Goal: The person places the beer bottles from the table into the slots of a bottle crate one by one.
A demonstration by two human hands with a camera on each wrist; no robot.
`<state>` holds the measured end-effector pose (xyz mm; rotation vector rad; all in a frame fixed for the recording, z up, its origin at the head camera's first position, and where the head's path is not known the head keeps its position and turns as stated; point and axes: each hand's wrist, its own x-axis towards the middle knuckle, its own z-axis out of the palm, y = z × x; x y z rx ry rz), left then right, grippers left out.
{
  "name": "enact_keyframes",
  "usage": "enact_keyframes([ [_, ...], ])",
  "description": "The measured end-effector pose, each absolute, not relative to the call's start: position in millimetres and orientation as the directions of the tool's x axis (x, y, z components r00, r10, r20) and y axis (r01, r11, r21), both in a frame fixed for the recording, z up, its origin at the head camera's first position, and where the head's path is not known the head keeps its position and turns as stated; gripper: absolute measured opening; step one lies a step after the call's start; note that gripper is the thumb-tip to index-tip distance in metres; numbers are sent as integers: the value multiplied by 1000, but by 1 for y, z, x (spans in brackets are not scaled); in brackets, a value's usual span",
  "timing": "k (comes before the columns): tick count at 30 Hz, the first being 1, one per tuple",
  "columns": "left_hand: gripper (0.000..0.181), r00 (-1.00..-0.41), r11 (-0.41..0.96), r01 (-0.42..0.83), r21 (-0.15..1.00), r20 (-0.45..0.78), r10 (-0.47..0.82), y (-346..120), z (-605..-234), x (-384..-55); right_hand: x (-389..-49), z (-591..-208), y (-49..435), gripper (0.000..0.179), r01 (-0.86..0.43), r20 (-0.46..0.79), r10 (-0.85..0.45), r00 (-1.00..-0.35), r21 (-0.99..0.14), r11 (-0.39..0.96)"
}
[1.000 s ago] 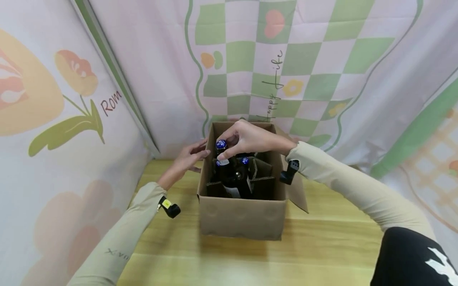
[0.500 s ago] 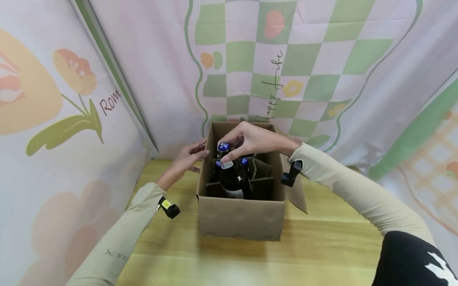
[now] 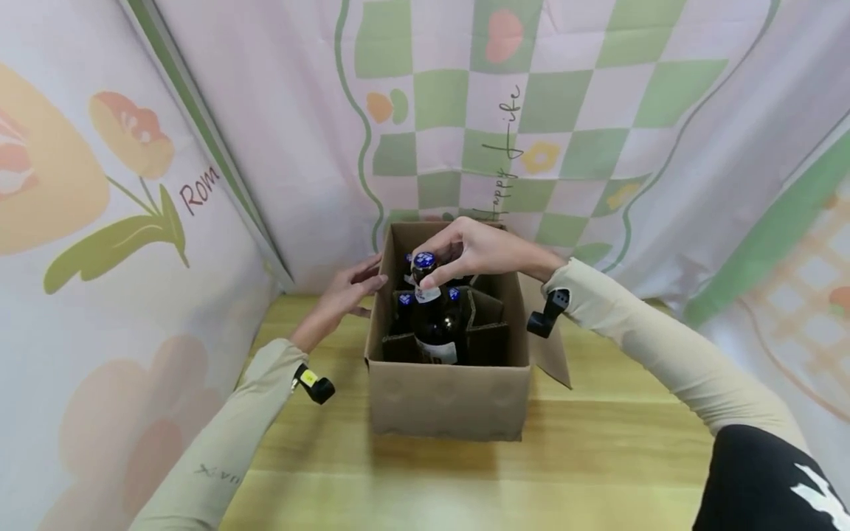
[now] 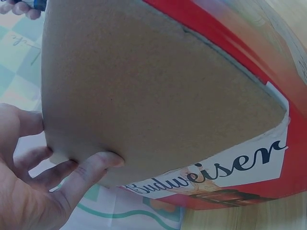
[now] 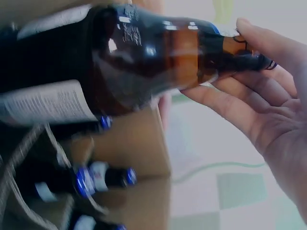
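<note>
A brown glass beer bottle [image 3: 434,324] with a blue cap stands partly above an open cardboard box [image 3: 448,402]. My right hand [image 3: 478,249] pinches its neck between thumb and fingers. In the right wrist view the bottle [image 5: 139,52] shows its shoulder and white labels, while the right hand [image 5: 273,91] holds the neck end. My left hand [image 3: 341,299] is at the box's left side. Up close, the left hand [image 4: 53,177] grips the edge of a brown flap [image 4: 144,96], its thumb on the bare face and other fingertips passing behind the edge. The bottle's base is hidden.
More blue-capped bottles [image 5: 110,176] stand in the box. Cardboard dividers [image 3: 488,339] form compartments at its right. A side flap [image 3: 550,361] sticks out to the right. The box sits on a wooden table [image 3: 598,457], with a patterned curtain [image 3: 438,103] behind.
My right hand has raised the bottle and shifted slightly right, so more of its body and label shows. The left hand stays at the box's left side.
</note>
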<state>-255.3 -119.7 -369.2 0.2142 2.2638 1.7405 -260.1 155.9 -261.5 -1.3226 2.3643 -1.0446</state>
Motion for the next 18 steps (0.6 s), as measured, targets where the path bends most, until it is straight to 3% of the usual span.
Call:
enact_keyframes([
  [8, 66, -941, 255, -51, 966, -132, 313, -122, -376, -253, -251, -278, 158, 35, -621, 156, -708, -688, -631, 465],
  [15, 65, -949, 260, -27, 965, -107, 298, -126, -370, -252, -241, -288, 150, 21, -673, 151, -753, -640, -584, 455],
  [18, 66, -945, 264, -33, 964, -115, 305, -126, -370, -252, -245, -287, 146, 23, -702, 126, -786, -605, -552, 451],
])
